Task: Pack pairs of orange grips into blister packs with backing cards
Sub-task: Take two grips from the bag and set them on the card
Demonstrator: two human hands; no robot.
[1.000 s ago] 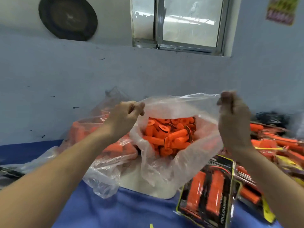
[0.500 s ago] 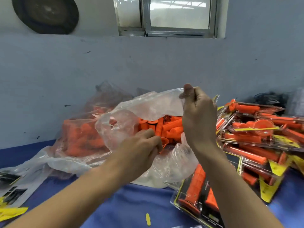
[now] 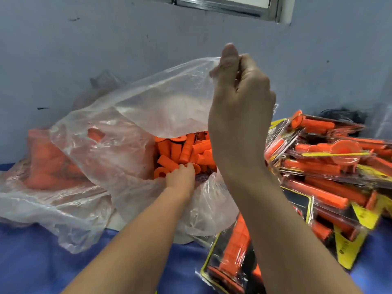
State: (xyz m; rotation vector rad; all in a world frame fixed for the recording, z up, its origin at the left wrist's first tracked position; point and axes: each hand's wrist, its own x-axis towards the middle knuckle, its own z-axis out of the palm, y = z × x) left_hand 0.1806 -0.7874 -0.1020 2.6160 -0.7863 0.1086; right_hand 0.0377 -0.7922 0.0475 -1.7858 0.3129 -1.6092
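Head camera view, looking down along both bare forearms at a table (image 3: pixel 42 262) covered in blue cloth, pushed against a pale blue wall (image 3: pixel 84 49). At the middle of the table, toward its back edge, a clear plastic bag (image 3: pixel 161 102) sits open and is filled with loose orange grips (image 3: pixel 186 149). The right hand (image 3: pixel 239 115) is raised above the bag; its thumb and curled fingers pinch the bag's upper rim and hold it up, so that the mouth gapes toward the camera. The left hand (image 3: pixel 180 179) reaches in through the mouth, lower down, with its fingers bent forward and touching the topmost grips; the fingertips are partly hidden, so I cannot tell whether they hold a grip. Toward the left edge of the table, touching the first bag, lies a second bag (image 3: pixel 46 162), crumpled and cloudy, with more orange shapes showing through it. Along the right edge, a loose pile of filled blister packs (image 3: pixel 331 166) lies heaped, each showing orange grips under clear plastic on yellow and black backing cards (image 3: pixel 350 249). One further pack (image 3: pixel 231 257) lies nearer the camera, partly under the right forearm. Behind the pile, by the wall, sits something dark and crumpled (image 3: pixel 343 115), too blurred to identify. A metal window frame (image 3: pixel 222 5) crosses the top.
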